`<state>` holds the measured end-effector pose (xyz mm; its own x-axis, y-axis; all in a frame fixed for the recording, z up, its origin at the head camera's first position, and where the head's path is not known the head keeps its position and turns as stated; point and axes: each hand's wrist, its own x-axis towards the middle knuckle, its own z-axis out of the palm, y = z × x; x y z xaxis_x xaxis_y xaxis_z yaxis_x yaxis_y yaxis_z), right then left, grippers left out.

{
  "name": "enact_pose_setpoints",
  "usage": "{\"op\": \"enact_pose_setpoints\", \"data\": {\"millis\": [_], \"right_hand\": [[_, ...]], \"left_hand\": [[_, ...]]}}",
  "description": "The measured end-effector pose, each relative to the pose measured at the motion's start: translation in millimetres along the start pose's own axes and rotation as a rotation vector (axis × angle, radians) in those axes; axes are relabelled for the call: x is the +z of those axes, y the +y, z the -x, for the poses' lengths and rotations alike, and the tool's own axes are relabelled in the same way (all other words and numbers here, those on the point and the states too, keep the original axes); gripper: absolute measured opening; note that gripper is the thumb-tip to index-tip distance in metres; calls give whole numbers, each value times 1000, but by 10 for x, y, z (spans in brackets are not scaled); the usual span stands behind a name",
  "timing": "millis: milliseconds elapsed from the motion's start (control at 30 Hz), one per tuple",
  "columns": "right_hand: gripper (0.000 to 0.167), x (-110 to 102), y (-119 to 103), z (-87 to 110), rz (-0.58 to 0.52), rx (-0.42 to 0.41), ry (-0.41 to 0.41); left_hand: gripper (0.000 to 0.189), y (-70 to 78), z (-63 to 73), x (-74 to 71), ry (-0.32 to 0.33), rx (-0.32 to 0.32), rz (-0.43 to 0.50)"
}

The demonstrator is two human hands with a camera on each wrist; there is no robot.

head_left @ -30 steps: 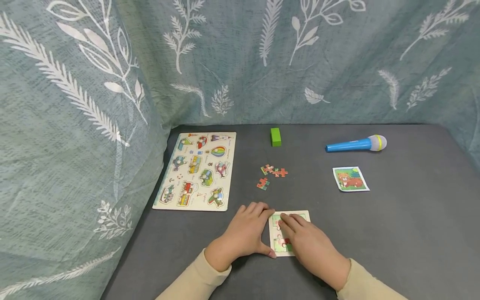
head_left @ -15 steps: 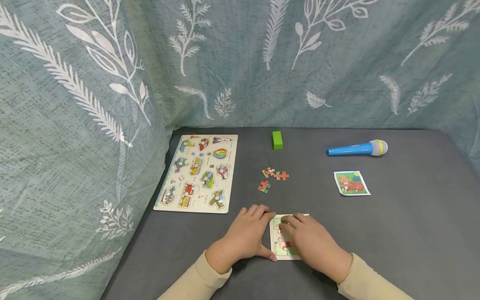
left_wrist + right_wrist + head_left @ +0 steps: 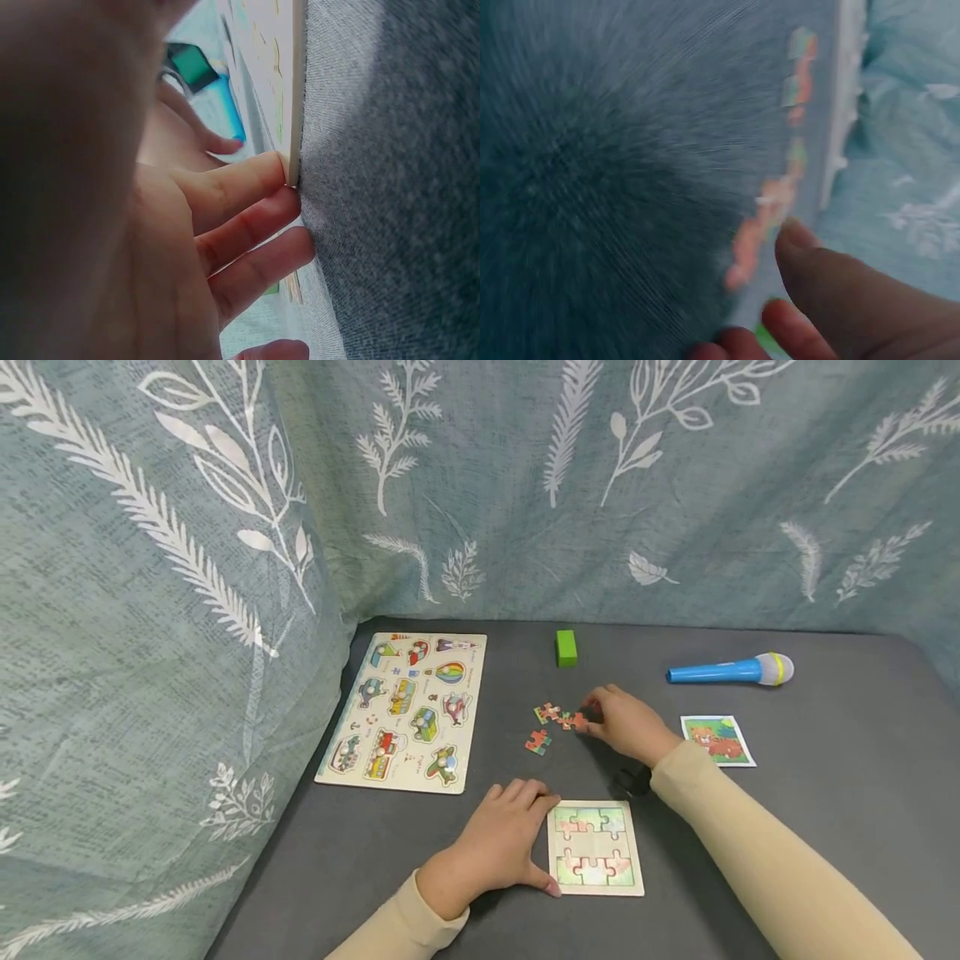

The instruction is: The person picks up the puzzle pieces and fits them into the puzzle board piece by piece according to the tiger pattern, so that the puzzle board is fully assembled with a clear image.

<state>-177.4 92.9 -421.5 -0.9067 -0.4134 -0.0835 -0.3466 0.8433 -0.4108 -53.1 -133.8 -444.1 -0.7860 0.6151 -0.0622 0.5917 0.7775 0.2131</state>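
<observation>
My left hand [image 3: 504, 839] steadies the left side of a small square puzzle board [image 3: 637, 860], index finger at its upper corner and thumb at its lower corner. In the left wrist view the index fingertip [image 3: 274, 169] touches the board's edge [image 3: 295, 97]. Pieces sit along the board's top and bottom rows; its middle band shows bare backing. My right hand [image 3: 630, 722] is over loose jigsaw pieces [image 3: 551, 712], thumb and fingers apart at the rightmost piece [image 3: 576, 721]. The right wrist view is blurred; the thumb [image 3: 840, 277] appears beside the orange pieces [image 3: 776, 196].
A large picture peg board [image 3: 405, 710] lies at the left. A green block [image 3: 566, 648] stands at the back, with a blue toy microphone [image 3: 727, 671] to its right. A bear picture card [image 3: 717, 741] lies near the right forearm. One loose piece [image 3: 537, 742] lies slightly nearer.
My right hand has lifted off the puzzle board and moved forward to the loose pieces, uncovering the board. The left hand stays at the board's left side. The head view has shifted slightly.
</observation>
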Motion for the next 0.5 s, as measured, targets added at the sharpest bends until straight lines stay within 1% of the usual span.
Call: {"op": "enact_pose_setpoints", "data": {"millis": [133,200,267,333,433,500], "right_hand": [[23,87,77,-87,-49,22,7],[19,100,108,-82,-96,29,24],[20,90,131,-51,-160,26,35],[20,57,142,13,-223,26,29],[13,1,118,176,-315,9,5],[21,-10,74,316,-370,-15,-9]], "left_hand": [[110,34,19,25,2,8,-1],[110,45,26,30,7,13,-10],[110,49,31,31,14,15,-21],[110,43,33,27,18,15,-32],[111,21,32,9,16,12,-42],[111,-3,31,-7,7,5,-38]]}}
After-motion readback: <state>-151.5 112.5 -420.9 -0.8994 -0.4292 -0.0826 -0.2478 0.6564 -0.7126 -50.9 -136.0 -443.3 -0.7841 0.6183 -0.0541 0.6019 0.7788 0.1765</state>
